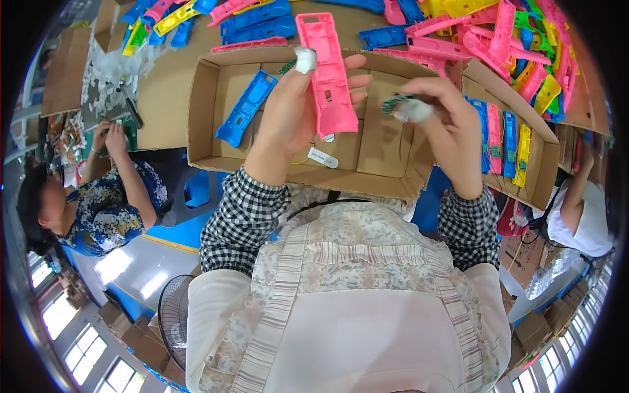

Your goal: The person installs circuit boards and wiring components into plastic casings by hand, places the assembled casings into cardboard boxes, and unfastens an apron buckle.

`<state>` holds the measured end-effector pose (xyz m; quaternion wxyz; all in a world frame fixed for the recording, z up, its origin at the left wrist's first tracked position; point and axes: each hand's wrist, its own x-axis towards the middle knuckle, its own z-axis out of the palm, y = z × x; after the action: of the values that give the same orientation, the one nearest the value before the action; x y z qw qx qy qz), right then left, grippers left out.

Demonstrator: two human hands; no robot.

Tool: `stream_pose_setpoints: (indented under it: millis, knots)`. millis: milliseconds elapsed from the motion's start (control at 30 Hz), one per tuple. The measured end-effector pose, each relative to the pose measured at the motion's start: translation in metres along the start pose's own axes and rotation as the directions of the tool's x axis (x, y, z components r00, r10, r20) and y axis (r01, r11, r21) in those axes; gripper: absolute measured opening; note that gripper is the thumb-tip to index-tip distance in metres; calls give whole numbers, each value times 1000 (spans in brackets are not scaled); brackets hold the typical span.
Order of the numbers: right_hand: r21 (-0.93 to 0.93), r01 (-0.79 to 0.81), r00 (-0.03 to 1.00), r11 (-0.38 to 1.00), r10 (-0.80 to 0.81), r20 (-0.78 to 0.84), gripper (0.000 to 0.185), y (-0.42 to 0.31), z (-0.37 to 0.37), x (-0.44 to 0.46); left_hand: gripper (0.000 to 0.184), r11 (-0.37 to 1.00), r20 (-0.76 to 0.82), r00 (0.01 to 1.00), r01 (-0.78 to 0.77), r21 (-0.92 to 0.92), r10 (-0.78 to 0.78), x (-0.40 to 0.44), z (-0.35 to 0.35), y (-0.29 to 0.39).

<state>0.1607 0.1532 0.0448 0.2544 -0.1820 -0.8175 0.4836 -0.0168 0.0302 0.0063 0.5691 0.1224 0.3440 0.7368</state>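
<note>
My left hand (282,121) grips a long pink plastic shell (335,92), its hollow ribbed side facing up. White wrapping covers that thumb, and a bit of green circuit board (286,67) shows beside it; whether the hand holds it I cannot tell. To the right, apart from the shell, my right hand (458,124) pinches a small green circuit board (395,103), slightly blurred. Its thumb also wears a white cover. Below both hands is a shallow cardboard box (357,181). Inside lie a blue plastic shell (246,109) and a white oval piece (323,157) with a thin yellow wire.
At the right, another cardboard box (540,180) holds several shells fitted with green boards. Piled pink, yellow, blue and green shells (452,46) cover the table's far side. One co-worker (111,196) sits at the left, another (583,213) at the far right. A fan (175,314) stands behind.
</note>
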Motion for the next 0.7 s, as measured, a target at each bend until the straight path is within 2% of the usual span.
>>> stream_pose_setpoints:
  millis: [33, 67, 100, 167, 300, 367, 400, 467, 500, 600, 633, 700]
  knots:
    - [172, -225, 973, 959, 213, 86, 20, -6, 8, 2, 48, 1000, 22, 999, -25, 18, 25, 2, 5, -2]
    - [245, -292, 956, 925, 274, 104, 17, -1, 15, 3, 48, 998, 43, 998, -52, 35, 51, 3, 9, -5]
    - [244, -293, 956, 925, 276, 102, 17, 1, 20, 4, 48, 998, 45, 998, -51, 33, 49, 3, 11, -8]
    - [405, -367, 930, 837, 327, 166, 14, 3, 29, 7, 45, 997, 92, 992, -83, 4, 82, 2, 13, -11]
    - [322, -350, 936, 880, 314, 160, 11, 2, 41, 9, 55, 984, 78, 990, -124, 130, 115, -1, 20, -12]
    - [301, -336, 941, 893, 308, 137, 11, 5, 44, 9, 41, 984, 35, 986, -166, 56, 164, 0, 22, -14]
    - [280, -320, 947, 905, 300, 111, 10, 6, 45, 9, 41, 984, 33, 985, -169, 56, 167, 0, 22, -15]
    - [232, -316, 948, 920, 302, 94, 9, 7, 46, 8, 51, 958, 55, 977, -215, 192, 208, -1, 22, -16]
    - [182, -314, 949, 932, 306, 73, 9, 7, 45, 7, 51, 958, 54, 977, -213, 191, 207, -2, 21, -17]
    - [195, -305, 952, 932, 298, 67, 8, 9, 42, 6, 49, 935, 143, 956, -284, 213, 257, -2, 20, -17]
    - [193, -308, 951, 932, 302, 61, 8, 8, 39, 7, 53, 926, 171, 949, -300, 227, 266, -4, 21, -17]
    - [155, -466, 880, 871, 438, 184, 7, 5, 32, 9, 60, 919, 205, 941, -314, 238, 268, -5, 21, -19]
